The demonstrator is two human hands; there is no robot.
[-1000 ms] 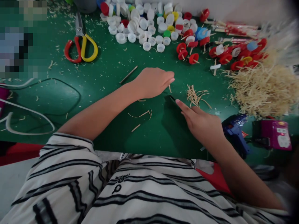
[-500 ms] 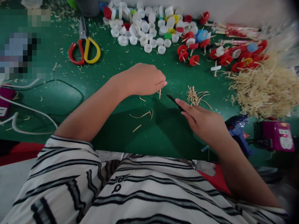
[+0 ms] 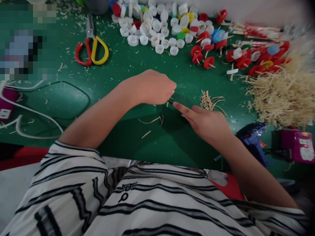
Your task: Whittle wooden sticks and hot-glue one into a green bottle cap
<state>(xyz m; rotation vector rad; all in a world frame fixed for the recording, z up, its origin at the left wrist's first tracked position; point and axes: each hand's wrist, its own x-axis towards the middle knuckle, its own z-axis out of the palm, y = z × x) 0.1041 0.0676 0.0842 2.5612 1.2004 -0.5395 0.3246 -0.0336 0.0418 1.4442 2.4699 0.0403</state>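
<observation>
My left hand (image 3: 157, 87) is closed, knuckles up, with the end of a thin wooden stick (image 3: 167, 104) showing below its fingers. A narrow black-bladed knife (image 3: 170, 102) is pinched in my right hand (image 3: 209, 124), index finger stretched along it; its handle is hidden in the palm. The blade meets or nearly meets the stick under my left fingers; exact contact is hidden. On the green table below lie a curled wood shaving (image 3: 154, 120) and a short stick piece (image 3: 146, 134). A small heap of wood strips (image 3: 208, 101) lies beyond my right hand.
Scissors (image 3: 92, 49) lie at the back left. Several bottle caps (image 3: 156, 26) spread along the back, with red caps on sticks (image 3: 209, 62) right of them. A large shavings pile (image 3: 283, 95), a blue glue gun (image 3: 253, 141) and a purple socket block (image 3: 297, 144) are at the right.
My right hand has moved left and slightly up, bringing the knife from a gap away to the stick at my left hand. My left hand stays closed in nearly the same place.
</observation>
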